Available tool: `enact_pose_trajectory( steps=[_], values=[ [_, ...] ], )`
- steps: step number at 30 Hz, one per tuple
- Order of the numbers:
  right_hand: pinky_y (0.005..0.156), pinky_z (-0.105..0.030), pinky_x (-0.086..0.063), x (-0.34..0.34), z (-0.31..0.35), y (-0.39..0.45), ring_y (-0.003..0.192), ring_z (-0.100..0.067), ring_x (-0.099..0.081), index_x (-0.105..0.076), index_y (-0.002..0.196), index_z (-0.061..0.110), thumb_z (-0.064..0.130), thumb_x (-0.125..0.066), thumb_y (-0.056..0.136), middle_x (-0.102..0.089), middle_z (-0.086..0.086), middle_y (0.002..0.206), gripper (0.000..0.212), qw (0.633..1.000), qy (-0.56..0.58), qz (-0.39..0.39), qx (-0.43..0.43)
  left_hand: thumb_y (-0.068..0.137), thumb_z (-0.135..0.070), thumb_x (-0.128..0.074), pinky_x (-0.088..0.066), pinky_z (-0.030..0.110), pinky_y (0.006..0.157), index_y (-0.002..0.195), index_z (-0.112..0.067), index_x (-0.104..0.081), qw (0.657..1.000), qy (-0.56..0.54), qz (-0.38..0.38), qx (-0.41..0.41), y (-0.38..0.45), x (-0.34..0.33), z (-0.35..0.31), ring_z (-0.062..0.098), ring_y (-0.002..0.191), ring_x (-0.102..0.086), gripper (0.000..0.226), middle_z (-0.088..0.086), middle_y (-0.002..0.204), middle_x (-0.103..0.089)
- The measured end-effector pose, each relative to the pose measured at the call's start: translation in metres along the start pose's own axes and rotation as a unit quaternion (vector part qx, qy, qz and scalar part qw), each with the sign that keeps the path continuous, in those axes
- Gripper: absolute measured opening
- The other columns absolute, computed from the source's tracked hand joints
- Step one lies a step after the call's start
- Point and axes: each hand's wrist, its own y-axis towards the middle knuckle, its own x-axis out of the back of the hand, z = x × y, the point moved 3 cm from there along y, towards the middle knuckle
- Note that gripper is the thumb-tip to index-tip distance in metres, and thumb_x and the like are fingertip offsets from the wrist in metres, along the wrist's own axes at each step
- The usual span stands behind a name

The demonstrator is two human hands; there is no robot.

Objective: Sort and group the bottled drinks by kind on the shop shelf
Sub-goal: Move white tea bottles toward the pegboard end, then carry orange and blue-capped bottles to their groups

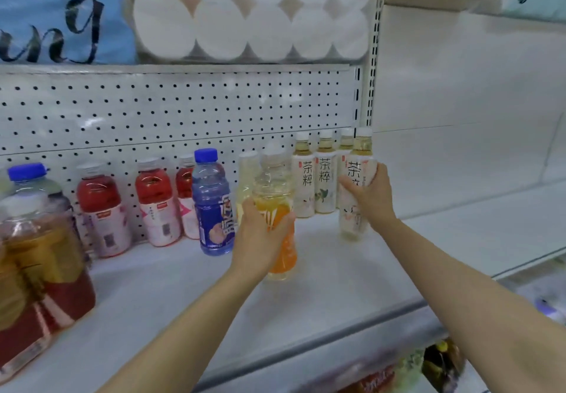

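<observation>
White shop shelving filled the view: a pegboard back panel (183, 111) rose behind a pale shelf (306, 300), and packs of white paper rolls (251, 16) sat on the level above, beside a blue pack with dark lettering (58, 16) at far left.

On the shelf, the left hand (260, 233) was wrapped around the middle of an orange-labelled bottle (277, 209), fingers curled round its near side. That bottle stood roughly upright, cap toward the ceiling, long axis vertical, its base at or just above the shelf near the centre; blur made the contact hard to judge. A similar pale bottle (246, 175) stood just behind it.

The right hand (372, 196) gripped a white-labelled tea bottle (356, 184) round its middle, thumb across the front of the label. It also stood upright with cap up, at the right end of the shelf, the hand lying on its right side. Three matching tea bottles (315, 175) stood in a row just behind and left of it, against the back panel.

Left of the orange bottle stood a blue-capped, blue-labelled bottle (213, 203), then three red drinks (153, 206) along the back panel. At the near left edge, large amber-and-red bottles (39, 264) loomed blurred, with another blue cap (26, 171) behind them.
</observation>
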Motion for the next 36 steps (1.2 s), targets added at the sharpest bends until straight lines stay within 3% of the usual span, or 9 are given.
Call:
enact_pose_trajectory(
  steps=[3, 9, 15, 19, 22, 25, 27, 31, 36],
  values=[
    [0.07, -0.018, -0.046, -0.012, -0.012, 0.023, 0.105, -0.021, -0.059, -0.04, 0.121, 0.012, 0.034, -0.082, 0.078, -0.055, -0.005, 0.115, 0.064, 1.0, 0.003, 0.005, -0.008, 0.088, -0.047, -0.069, -0.045, 0.043, 0.104, 0.152, -0.029, -0.014, 0.998, -0.034, -0.031, 0.038, 0.002, -0.012, -0.002, 0.022, 0.136, -0.047, 0.086, -0.006, 0.154, -0.039],
    [0.094, -0.05, -0.051, -0.029, -0.036, 0.035, 0.111, -0.025, -0.056, -0.04, 0.124, 0.015, 0.042, -0.082, 0.076, -0.054, -0.006, 0.12, 0.069, 0.999, -0.033, 0.041, 0.0, 0.083, -0.049, -0.072, -0.044, 0.041, 0.107, 0.153, -0.032, -0.016, 0.997, -0.038, -0.054, 0.046, 0.001, -0.02, 0.005, 0.019, 0.136, -0.046, 0.091, -0.009, 0.15, -0.041],
    [0.092, -0.043, -0.051, -0.035, -0.038, 0.039, 0.106, -0.016, -0.052, -0.042, 0.13, 0.009, 0.036, -0.082, 0.078, -0.05, 0.0, 0.119, 0.071, 0.996, -0.059, 0.068, 0.026, 0.086, -0.048, -0.07, -0.044, 0.044, 0.109, 0.153, -0.034, -0.013, 0.997, -0.035, -0.053, 0.042, 0.005, -0.022, 0.004, 0.019, 0.137, -0.045, 0.09, -0.009, 0.152, -0.039],
    [0.096, -0.043, -0.047, -0.033, -0.034, 0.032, 0.113, -0.017, -0.047, -0.037, 0.137, 0.008, 0.035, -0.08, 0.08, -0.048, -0.009, 0.131, 0.077, 0.993, -0.083, 0.073, 0.044, 0.087, -0.048, -0.07, -0.046, 0.041, 0.104, 0.151, -0.031, -0.019, 0.997, -0.031, -0.061, 0.045, 0.006, -0.019, 0.003, 0.018, 0.134, -0.047, 0.084, -0.009, 0.147, -0.042],
    [0.111, -0.048, -0.032, -0.03, -0.028, 0.025, 0.131, -0.034, -0.038, -0.029, 0.146, 0.001, 0.049, -0.073, 0.082, -0.041, -0.019, 0.142, 0.091, 0.971, -0.206, -0.006, 0.124, 0.088, -0.048, -0.069, -0.044, 0.032, 0.096, 0.146, -0.028, -0.025, 0.994, -0.036, -0.085, 0.052, 0.003, -0.007, 0.006, 0.012, 0.125, -0.047, 0.076, -0.013, 0.134, -0.044],
    [0.116, -0.043, -0.022, -0.03, -0.008, 0.013, 0.133, -0.038, -0.034, -0.033, 0.145, -0.001, 0.056, -0.056, 0.089, -0.041, -0.022, 0.143, 0.082, 0.947, -0.226, -0.071, 0.216, 0.086, -0.048, -0.071, -0.05, 0.03, 0.091, 0.137, -0.028, -0.036, 0.99, -0.056, -0.128, 0.036, -0.005, 0.018, 0.011, 0.014, 0.117, -0.058, 0.064, -0.011, 0.127, -0.055],
    [0.118, -0.036, -0.017, -0.042, 0.014, -0.002, 0.132, -0.036, -0.036, -0.038, 0.143, 0.002, 0.053, -0.052, 0.09, -0.044, -0.021, 0.14, 0.075, 0.951, -0.168, -0.046, 0.256, 0.086, -0.046, -0.072, -0.05, 0.024, 0.08, 0.124, -0.032, -0.043, 0.984, -0.07, -0.165, 0.006, -0.013, 0.04, 0.01, 0.008, 0.102, -0.064, 0.05, -0.013, 0.113, -0.062],
    [0.109, -0.043, -0.034, -0.088, 0.077, -0.047, 0.124, -0.029, -0.044, -0.047, 0.137, 0.005, 0.047, -0.054, 0.092, -0.052, -0.014, 0.133, 0.063, 0.92, -0.097, 0.043, 0.377, 0.085, -0.047, -0.072, -0.048, 0.022, 0.071, 0.115, -0.038, -0.044, 0.968, -0.087, -0.235, -0.01, -0.028, 0.081, 0.008, 0.001, 0.091, -0.062, 0.042, -0.017, 0.101, -0.061],
    [0.113, -0.04, -0.026, -0.157, 0.175, -0.069, 0.133, -0.029, -0.04, -0.037, 0.147, 0.006, 0.052, -0.055, 0.095, -0.048, -0.012, 0.142, 0.072, 0.875, -0.2, 0.181, 0.402, 0.086, -0.05, -0.07, -0.04, 0.016, 0.066, 0.122, -0.039, -0.041, 0.955, -0.098, -0.279, 0.017, -0.039, 0.109, 0.016, -0.003, 0.092, -0.058, 0.048, -0.022, 0.102, -0.058]
  ],
)
